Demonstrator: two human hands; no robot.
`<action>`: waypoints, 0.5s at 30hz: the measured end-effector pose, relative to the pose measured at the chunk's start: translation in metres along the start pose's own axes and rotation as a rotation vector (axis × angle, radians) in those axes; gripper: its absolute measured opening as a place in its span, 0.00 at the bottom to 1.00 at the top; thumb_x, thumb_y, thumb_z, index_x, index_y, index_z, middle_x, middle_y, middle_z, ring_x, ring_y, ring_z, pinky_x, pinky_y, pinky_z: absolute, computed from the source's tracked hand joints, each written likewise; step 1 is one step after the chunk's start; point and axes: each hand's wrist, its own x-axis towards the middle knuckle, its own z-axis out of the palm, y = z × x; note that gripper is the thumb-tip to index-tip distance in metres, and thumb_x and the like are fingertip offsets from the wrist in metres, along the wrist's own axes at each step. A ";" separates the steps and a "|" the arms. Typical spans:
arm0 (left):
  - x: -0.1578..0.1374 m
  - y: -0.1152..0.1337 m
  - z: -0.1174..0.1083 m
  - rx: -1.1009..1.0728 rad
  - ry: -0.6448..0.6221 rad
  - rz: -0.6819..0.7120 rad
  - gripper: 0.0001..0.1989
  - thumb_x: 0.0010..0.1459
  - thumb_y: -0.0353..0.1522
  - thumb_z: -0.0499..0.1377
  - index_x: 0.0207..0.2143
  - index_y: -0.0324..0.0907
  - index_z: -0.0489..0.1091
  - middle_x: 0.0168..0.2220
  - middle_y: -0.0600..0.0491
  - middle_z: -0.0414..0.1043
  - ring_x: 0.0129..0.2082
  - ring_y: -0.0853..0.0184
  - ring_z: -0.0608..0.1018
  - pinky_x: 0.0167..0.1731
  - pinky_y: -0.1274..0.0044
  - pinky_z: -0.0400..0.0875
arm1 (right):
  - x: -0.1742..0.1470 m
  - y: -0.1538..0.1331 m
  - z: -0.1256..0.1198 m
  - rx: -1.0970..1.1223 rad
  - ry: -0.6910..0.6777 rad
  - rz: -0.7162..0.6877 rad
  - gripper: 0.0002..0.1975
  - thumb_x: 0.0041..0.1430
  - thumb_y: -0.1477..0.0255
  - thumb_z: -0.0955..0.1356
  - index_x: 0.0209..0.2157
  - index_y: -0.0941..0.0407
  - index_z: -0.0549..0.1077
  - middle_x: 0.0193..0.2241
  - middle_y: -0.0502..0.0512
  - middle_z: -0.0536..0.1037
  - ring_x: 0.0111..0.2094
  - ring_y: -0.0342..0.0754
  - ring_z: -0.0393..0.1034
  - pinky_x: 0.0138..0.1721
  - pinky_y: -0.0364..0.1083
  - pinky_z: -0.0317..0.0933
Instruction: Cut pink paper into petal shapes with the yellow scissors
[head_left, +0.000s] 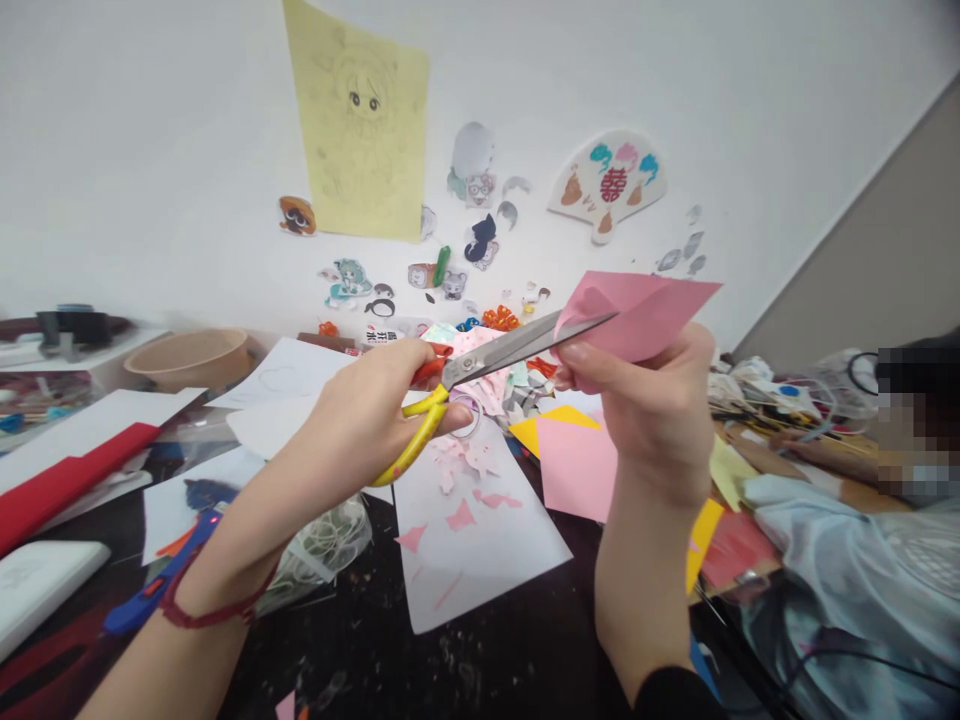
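My left hand (360,405) is closed around the yellow and red handles of a pair of scissors (502,354). The blades point right and lie against a folded pink sheet of paper (660,310), with the tip over its surface. Thumb and fingers of my right hand (660,410) pinch that paper from below, close to the blades. Both hands are raised above the black table (480,665). Beneath them, pink paper scraps (461,516) lie on a white sheet (517,565).
Pink paper (574,465) and yellow paper lie right of the white sheet. A blue utility knife (161,575) and a bag of string (334,535) are at left. Behind stand a wooden bowl (191,355) and a wall with cutouts. A person in pale blue (847,570) is at right.
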 end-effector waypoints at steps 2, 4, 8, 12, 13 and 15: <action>0.001 -0.001 0.002 0.016 0.005 0.024 0.14 0.52 0.40 0.58 0.38 0.44 0.61 0.38 0.49 0.71 0.35 0.59 0.72 0.32 0.72 0.61 | 0.000 0.001 0.000 -0.002 0.006 0.003 0.07 0.47 0.71 0.79 0.21 0.52 0.79 0.18 0.46 0.75 0.20 0.42 0.69 0.20 0.45 0.64; 0.002 -0.001 0.002 0.013 -0.001 0.038 0.15 0.53 0.39 0.57 0.41 0.43 0.60 0.40 0.48 0.70 0.36 0.58 0.72 0.32 0.71 0.62 | 0.001 0.001 0.000 -0.003 0.008 0.002 0.07 0.47 0.72 0.79 0.21 0.53 0.79 0.17 0.46 0.75 0.20 0.42 0.69 0.20 0.44 0.64; 0.001 -0.002 0.004 -0.085 -0.052 0.024 0.14 0.56 0.41 0.56 0.41 0.44 0.60 0.37 0.50 0.70 0.32 0.61 0.72 0.31 0.72 0.63 | 0.002 0.001 0.003 0.014 0.029 -0.004 0.09 0.46 0.73 0.79 0.19 0.53 0.78 0.17 0.47 0.75 0.19 0.42 0.69 0.20 0.44 0.64; 0.004 -0.007 0.012 -0.367 0.000 0.030 0.17 0.63 0.48 0.52 0.36 0.44 0.60 0.30 0.53 0.66 0.28 0.65 0.69 0.27 0.73 0.63 | 0.004 0.002 0.007 0.038 0.034 0.029 0.11 0.44 0.71 0.79 0.17 0.54 0.76 0.16 0.47 0.74 0.20 0.43 0.68 0.19 0.44 0.65; 0.005 -0.008 0.016 -0.448 0.035 0.042 0.18 0.64 0.50 0.50 0.36 0.44 0.61 0.30 0.53 0.66 0.29 0.66 0.69 0.28 0.73 0.64 | 0.004 0.003 0.008 0.045 0.026 0.048 0.11 0.44 0.71 0.79 0.17 0.54 0.76 0.17 0.48 0.74 0.20 0.43 0.69 0.19 0.44 0.65; 0.010 -0.011 0.023 -0.548 0.118 0.039 0.22 0.66 0.53 0.45 0.35 0.44 0.60 0.31 0.51 0.67 0.29 0.66 0.72 0.28 0.72 0.66 | 0.006 0.009 0.010 0.057 0.004 0.090 0.12 0.44 0.71 0.79 0.17 0.55 0.76 0.18 0.49 0.74 0.21 0.43 0.69 0.20 0.44 0.66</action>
